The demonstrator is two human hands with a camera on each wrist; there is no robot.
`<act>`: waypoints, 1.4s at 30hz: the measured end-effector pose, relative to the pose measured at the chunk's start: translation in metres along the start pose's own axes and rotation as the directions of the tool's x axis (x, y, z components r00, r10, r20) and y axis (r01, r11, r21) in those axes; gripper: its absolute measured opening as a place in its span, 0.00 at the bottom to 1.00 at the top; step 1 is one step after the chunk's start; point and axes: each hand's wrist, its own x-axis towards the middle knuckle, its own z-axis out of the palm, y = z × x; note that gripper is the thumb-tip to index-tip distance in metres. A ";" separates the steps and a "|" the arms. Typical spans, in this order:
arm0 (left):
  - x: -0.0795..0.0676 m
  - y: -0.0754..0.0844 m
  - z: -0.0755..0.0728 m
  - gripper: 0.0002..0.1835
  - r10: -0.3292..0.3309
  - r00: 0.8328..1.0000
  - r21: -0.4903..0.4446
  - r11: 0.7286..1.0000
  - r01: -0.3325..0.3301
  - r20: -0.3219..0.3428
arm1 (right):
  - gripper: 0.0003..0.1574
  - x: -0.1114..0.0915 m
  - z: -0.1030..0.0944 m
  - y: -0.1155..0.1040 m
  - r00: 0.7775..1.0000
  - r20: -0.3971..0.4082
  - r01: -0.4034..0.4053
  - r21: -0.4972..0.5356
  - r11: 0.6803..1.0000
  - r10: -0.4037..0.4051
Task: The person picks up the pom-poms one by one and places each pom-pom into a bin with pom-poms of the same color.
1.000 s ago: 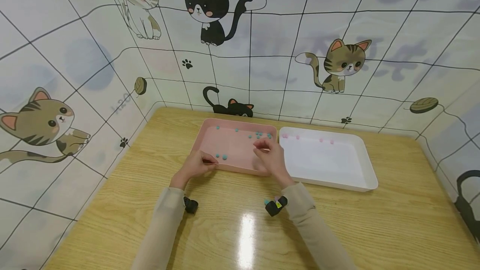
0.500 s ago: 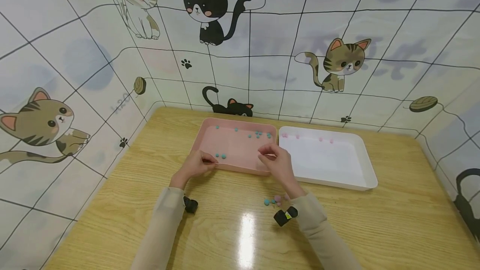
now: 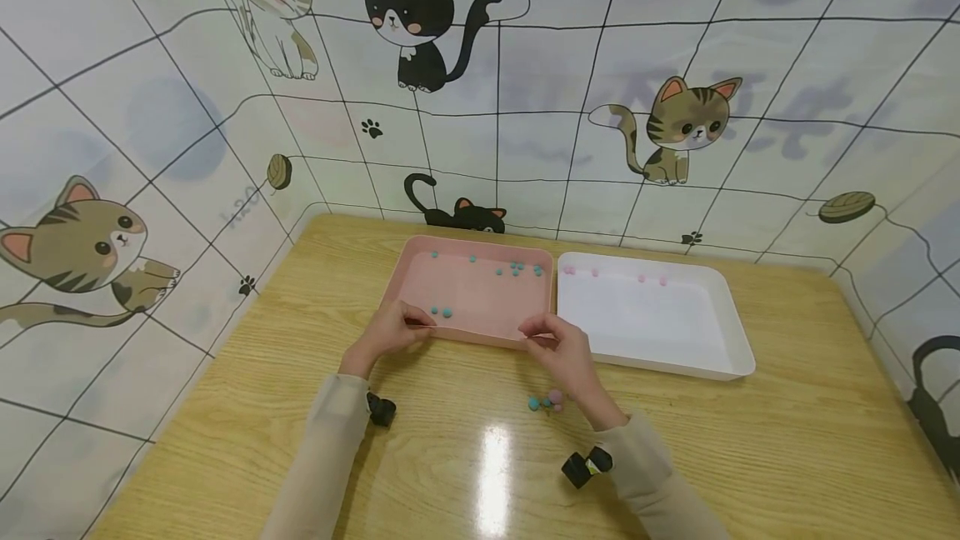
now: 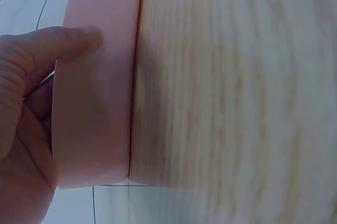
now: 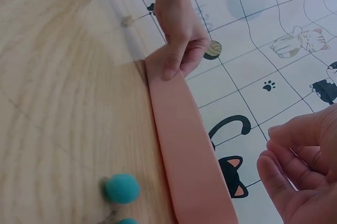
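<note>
My left hand [image 3: 390, 330] grips the front left of a pink tray [image 3: 480, 298]. In the left wrist view its thumb [image 4: 79, 42] lies on the tray's outer wall, with fingers behind the rim. Several teal pom-poms [image 3: 447, 312] lie inside this tray. My right hand [image 3: 566, 357] is by the tray's front right corner, overlapping the rim in the head view. The right wrist view shows its thumb and fingers [image 5: 274, 169] loosely bent, slightly apart, nothing visible between them. Below that hand, a teal pom-pom [image 3: 533, 403] and a pink pom-pom [image 3: 555, 397] lie among several on the table.
A white tray [image 3: 645, 323] stands directly right of the pink one, with several pink pom-poms [image 3: 570, 271] along its back. Both trays sit on a wooden table [image 3: 420, 457]. A cat-patterned backdrop [image 3: 555, 132] rises behind and to the sides.
My right hand has drawn back from over the pink tray toward its front right corner, uncovering the pom-poms on the table. My left hand has stayed on the rim.
</note>
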 end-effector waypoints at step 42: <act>-0.001 0.001 0.000 0.02 0.005 1.000 0.008 1.000 -0.005 0.003 | 0.17 -0.053 0.004 0.029 0.972 0.236 0.035 -0.133 0.990 -0.003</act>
